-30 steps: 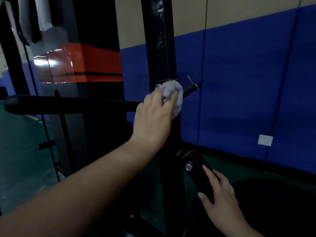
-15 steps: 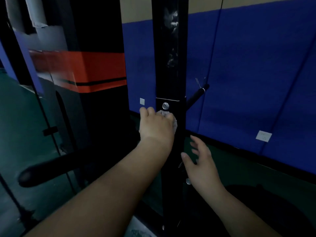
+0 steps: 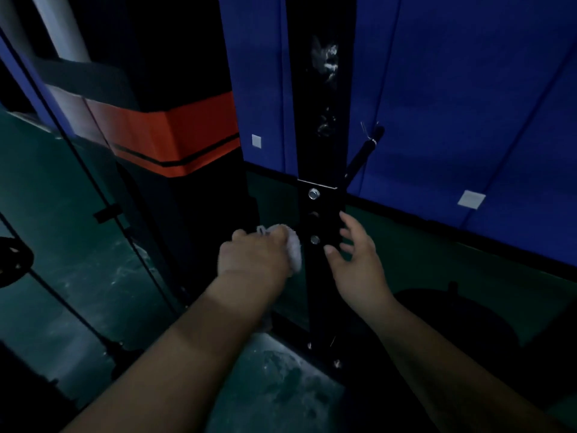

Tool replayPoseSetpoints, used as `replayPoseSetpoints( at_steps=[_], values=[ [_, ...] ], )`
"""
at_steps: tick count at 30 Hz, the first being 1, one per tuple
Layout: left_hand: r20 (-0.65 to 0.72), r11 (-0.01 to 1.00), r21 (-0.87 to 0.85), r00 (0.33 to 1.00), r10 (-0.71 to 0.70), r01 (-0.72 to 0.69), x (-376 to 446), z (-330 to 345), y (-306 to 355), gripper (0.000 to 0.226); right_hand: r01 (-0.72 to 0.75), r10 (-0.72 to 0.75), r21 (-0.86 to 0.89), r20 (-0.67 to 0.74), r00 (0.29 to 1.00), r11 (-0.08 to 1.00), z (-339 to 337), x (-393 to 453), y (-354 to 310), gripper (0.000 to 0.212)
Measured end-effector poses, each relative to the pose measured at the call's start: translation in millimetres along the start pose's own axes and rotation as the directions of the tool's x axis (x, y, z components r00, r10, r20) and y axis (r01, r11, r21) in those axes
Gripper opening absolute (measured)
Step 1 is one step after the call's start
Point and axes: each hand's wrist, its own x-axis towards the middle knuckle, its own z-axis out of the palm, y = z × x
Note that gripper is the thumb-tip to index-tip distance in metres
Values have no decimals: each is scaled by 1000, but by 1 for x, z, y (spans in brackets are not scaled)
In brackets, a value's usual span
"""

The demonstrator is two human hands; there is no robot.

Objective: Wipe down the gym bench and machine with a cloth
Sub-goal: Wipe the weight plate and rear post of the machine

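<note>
One cloth [image 3: 292, 248] under left hand [image 3: 253, 254]

Open floor [image 3: 281, 389] left of the black upright [image 3: 321, 276] — a slanted peg [image 3: 363, 151] juts right.

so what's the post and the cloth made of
Post: looks like black painted metal, glossy, with shiny bolts through it. Cloth, gripped by the left hand: pale soft fabric, fuzzy-looking and bunched; the exact weave is too blurred to tell.
</note>
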Motion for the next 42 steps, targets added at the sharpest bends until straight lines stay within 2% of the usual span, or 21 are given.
replayPoseSetpoints(
  at_steps=[1, 3, 4, 5, 6, 7, 8, 10, 12, 15, 20, 22, 24, 28, 29, 31, 34, 36, 39, 40, 42],
  values=[
    [35, 990, -111, 995, 89, -85, -6, 1, -17, 36, -11, 11, -10, 0, 1000, 1000, -1, -1, -5, 58],
    [92, 937, -317, 978, 185, -147, -11, -2, -48, 22, -38, 38, -20, 8, 999, 999, -4, -3, -15, 58],
    [100, 932, -314, 970, 220, -179, -8, -2, -62, 17, -52, 52, -24, 14, 999, 998, -6, -5, -19, 58],
    [156, 946, -286, 967, 201, -150, -6, -7, -72, 17, -63, 64, -32, 19, 998, 998, -8, -5, -23, 58],
    [224, 946, -324, 970, 99, -22, -5, -14, -77, 14, -71, 72, -44, 23, 997, 997, -9, -6, -27, 58],
    [173, 924, -374, 985, -7, 72, -3, -18, -80, 5, -80, 81, -55, 21, 997, 995, -11, -6, -31, 58],
    [52, 910, -409, 997, -55, 72, -4, -24, -79, 12, -92, 92, -61, 11, 996, 994, -12, -6, -34, 58],
    [-93, 859, -512, 991, -93, 32, -6, -33, -73, 32, -120, 119, -60, -19, 993, 991, -16, -6, -40, 58],
    [-104, 777, -629, 993, -48, -28, -2, -35, -67, 37, -143, 140, -57, -45, 989, 988, -20, -5, -46, 58],
    [-50, 667, -744, 999, -20, -24, 8, -31, -65, 31, -161, 157, -65, -61, 986, 985, -28, -3, -51, 59],
    [-107, 630, -774, 994, -32, -63, 38, -28, -55, 15, -166, 165, -64, -30, 986, 984, -30, 11, -53, 61],
    [-128, 590, -803, 991, -30, -85, 56, -31, -44, 21, -164, 163, -59, -14, 987, 985, -28, 24, -54, 61],
    [-106, 627, -772, 994, 35, -104, 73, -32, -29, 26, -149, 149, -61, 4, 989, 987, -26, 38, -54, 61],
    [59, 761, -644, 987, 151, -78, 99, -14, -1, 29, -109, 112, -77, 48, 992, 991, -28, 69, -57, 66],
    [88, 774, -631, 987, 138, -52, 100, -12, 1, 31, -101, 106, -82, 58, 993, 992, -30, 75, -58, 66],
    [154, 724, -689, 982, 111, 26, 103, -7, -2, 34, -90, 98, -95, 82, 992, 991, -33, 83, -59, 66],
    [282, 787, -601, 958, 47, 138, 104, -8, -19, 40, -84, 95, -87, 128, 987, 993, -37, 89, -59, 67],
    [253, 736, -657, 967, 14, 161, 98, -13, -23, 41, -71, 81, -66, 162, 983, 995, -38, 91, -63, 68],
    [170, 776, -628, 983, 63, 59, 89, -15, -14, 37, -54, 58, -27, 193, 979, 998, -39, 95, -72, 68],
    [194, 789, -609, 979, 58, 74, 87, -14, -10, 34, -58, 61, -22, 203, 977, 998, -39, 95, -75, 67],
    [135, 788, -603, 989, -57, 128, 81, -19, -5, 28, -60, 63, -22, 218, 974, 998, -41, 96, -78, 66]
  ],
)
